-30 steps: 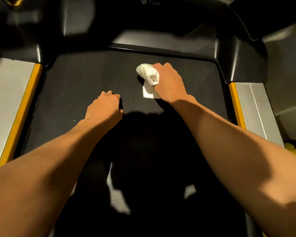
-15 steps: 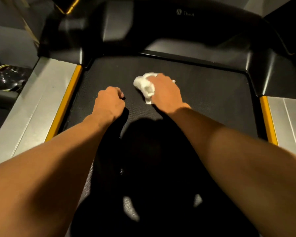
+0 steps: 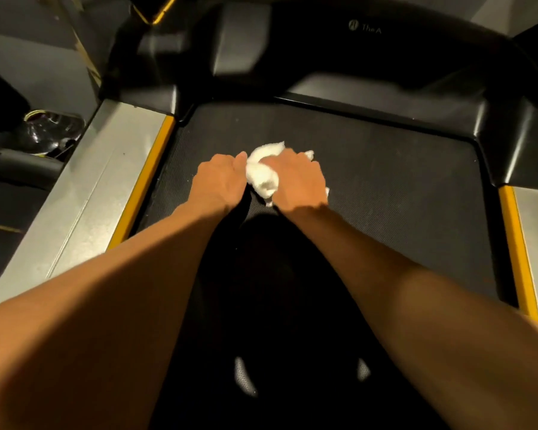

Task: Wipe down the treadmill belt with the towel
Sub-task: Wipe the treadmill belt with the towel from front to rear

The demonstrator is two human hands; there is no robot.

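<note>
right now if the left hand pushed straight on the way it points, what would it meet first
The white towel, bunched under the right hand, which sits close beside the left hand. Whether they touch is unclear. Beyond it lies bare belt.

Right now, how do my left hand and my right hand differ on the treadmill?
The right hand is wrapped over the bunched white towel; the left hand only meets its edge, and I cannot tell if it grips. The left hand sits nearer the yellow strip; the right hand is nearer the middle of the belt. Both are knuckles-up, down on the belt.
</note>
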